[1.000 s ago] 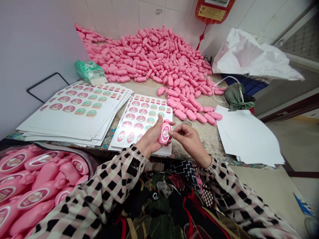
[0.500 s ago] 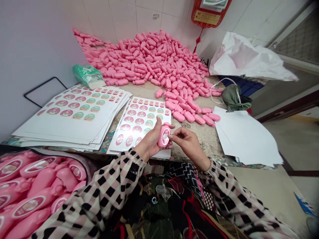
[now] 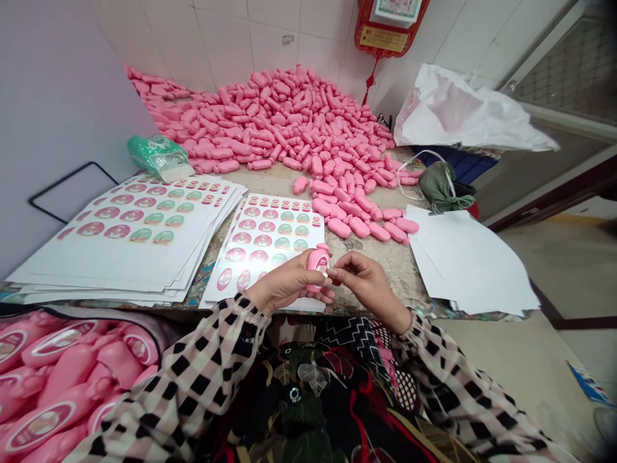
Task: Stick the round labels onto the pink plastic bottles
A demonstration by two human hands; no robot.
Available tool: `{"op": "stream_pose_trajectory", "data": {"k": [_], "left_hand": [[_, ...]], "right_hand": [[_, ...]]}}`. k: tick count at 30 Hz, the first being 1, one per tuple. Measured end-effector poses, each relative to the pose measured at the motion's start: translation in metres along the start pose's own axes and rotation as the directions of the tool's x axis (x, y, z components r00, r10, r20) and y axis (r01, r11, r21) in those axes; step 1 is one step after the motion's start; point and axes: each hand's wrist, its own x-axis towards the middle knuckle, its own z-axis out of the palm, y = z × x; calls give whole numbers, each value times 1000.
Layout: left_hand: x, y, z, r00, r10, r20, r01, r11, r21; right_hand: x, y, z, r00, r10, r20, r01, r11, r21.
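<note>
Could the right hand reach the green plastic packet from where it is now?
Probably not easily: the right hand is at the bottle, while the green plastic packet lies far left, beyond the left hand and sticker sheets.

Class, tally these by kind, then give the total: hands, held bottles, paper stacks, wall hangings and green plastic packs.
Hands: 2
Held bottle: 1
Paper stacks: 3
Wall hanging: 1
Green plastic pack: 1
Total: 8
</note>
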Motion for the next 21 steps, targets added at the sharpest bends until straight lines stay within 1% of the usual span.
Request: {"op": "stream_pose_trajectory", "data": {"k": [3,5,6,8,10,12,15,17,18,19,21], "left_hand": [[-1,3,3,1000,-8,3,8,999,-47],[0,3,5,1000,-4,2,5,997,-74],[1,2,7,1000,-12,6,13,997,-76],[3,-1,13,999,-47,20,48,998,-51],[7,-7,21,997,-81,11,81,997,-4],[10,-12,28,995,-86,-40,88,995,43],[14,-21,37,982,-63,-177,86,988,127],[17,-26,39,966,-24,-257,85,969,230],[18,-28,40,962,9,-271,74,952,297],[19,-31,39,964,46,-262,55,930,364],[19,-37,38,977,107,-183,-11,887,461]], "right_hand": [[3,-2,-14,990,-29,-141,22,999,-49],[3,-5,-17,981,3,-193,-1,1000,6],[3,-6,-15,982,44,-182,-34,998,58],[-1,-9,-7,980,169,-104,-146,969,197],[-6,-9,5,953,304,-10,-281,894,349],[-11,-7,15,922,386,38,-357,806,472],[-17,-2,22,908,419,18,-348,729,590],[-20,0,22,907,421,-11,-313,692,651],[-22,1,20,905,426,-18,-302,670,678],[-23,1,18,900,435,-15,-301,646,702],[-27,1,14,885,465,6,-319,598,735]]}}
